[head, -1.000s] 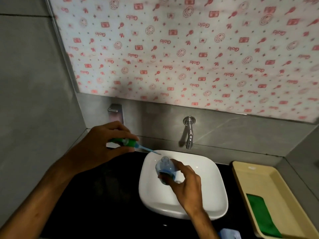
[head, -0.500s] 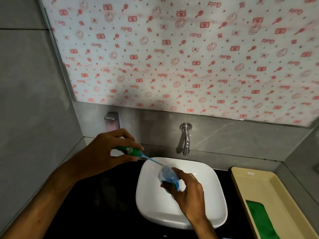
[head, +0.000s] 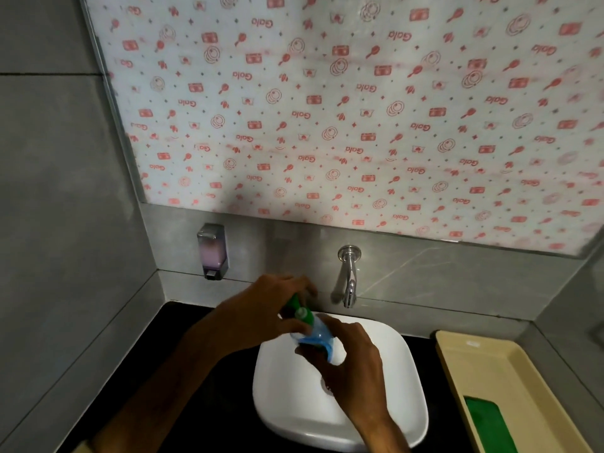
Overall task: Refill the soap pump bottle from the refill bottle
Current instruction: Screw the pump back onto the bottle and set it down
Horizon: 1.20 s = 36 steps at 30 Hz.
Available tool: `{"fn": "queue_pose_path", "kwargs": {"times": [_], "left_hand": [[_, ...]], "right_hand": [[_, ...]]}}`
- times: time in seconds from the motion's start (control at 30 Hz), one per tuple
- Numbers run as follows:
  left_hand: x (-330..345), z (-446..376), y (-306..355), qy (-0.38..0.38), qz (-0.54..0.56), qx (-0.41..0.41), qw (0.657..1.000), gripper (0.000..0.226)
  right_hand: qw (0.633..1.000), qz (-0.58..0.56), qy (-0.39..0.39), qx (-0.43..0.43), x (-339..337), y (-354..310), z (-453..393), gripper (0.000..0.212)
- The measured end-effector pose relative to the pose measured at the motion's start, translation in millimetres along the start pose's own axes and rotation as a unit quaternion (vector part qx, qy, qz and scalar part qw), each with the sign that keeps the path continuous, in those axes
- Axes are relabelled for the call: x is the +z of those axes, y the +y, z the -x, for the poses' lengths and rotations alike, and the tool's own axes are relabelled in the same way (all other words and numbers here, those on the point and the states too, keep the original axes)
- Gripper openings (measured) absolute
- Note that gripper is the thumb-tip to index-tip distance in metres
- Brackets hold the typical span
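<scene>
My right hand (head: 351, 361) grips a small clear bottle holding blue soap (head: 315, 336), tilted over the white basin (head: 392, 410). My left hand (head: 261, 310) holds the green pump head (head: 302, 312), and its collar sits at the bottle's mouth. The pump's tube is hidden, apparently down inside the bottle. No refill bottle shows in this view.
A steel tap (head: 348, 276) juts from the wall above the basin. A wall soap dispenser (head: 210, 250) hangs at the left. A beige tray (head: 510, 380) with a green cloth (head: 488, 423) lies on the black counter (head: 196, 361) at the right.
My left hand moved right and brought the pump head onto the bottle's mouth; the blue tube that was visible before has gone inside. The camera tilted upward.
</scene>
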<state>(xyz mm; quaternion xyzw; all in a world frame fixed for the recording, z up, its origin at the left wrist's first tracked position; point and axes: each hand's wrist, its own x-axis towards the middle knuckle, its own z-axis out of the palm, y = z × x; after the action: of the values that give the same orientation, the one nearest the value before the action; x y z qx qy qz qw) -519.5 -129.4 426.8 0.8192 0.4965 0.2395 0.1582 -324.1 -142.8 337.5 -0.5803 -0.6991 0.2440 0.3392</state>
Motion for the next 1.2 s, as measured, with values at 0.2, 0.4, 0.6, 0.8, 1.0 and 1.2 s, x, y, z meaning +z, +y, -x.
{"fn": "queue_pose_path", "kwargs": {"times": [0.2, 0.4, 0.6, 0.8, 1.0, 1.2], "left_hand": [[21, -9, 8, 0.149, 0.118, -0.064, 0.98, 0.036], [20, -13, 9, 0.07, 0.277, -0.035, 0.958, 0.032], [27, -15, 27, 0.098, 0.352, -0.049, 0.93, 0.033], [30, -14, 35, 0.2, 0.251, -0.08, 0.944, 0.034], [19, -9, 29, 0.062, 0.373, -0.022, 0.926, 0.035], [30, -10, 44, 0.155, 0.349, -0.058, 0.922, 0.024]], "right_hand": [[0.998, -0.052, 0.012, -0.025, -22, -7, 0, 0.062], [0.995, -0.061, 0.066, -0.038, -35, -10, 0, 0.052], [0.996, -0.035, 0.073, -0.042, -44, -17, 2, 0.057], [0.996, -0.032, 0.071, -0.031, -51, -25, 4, 0.057], [0.992, -0.072, 0.084, -0.053, -57, -31, 11, 0.069], [0.993, -0.058, 0.09, -0.041, -55, -33, 9, 0.061]]}}
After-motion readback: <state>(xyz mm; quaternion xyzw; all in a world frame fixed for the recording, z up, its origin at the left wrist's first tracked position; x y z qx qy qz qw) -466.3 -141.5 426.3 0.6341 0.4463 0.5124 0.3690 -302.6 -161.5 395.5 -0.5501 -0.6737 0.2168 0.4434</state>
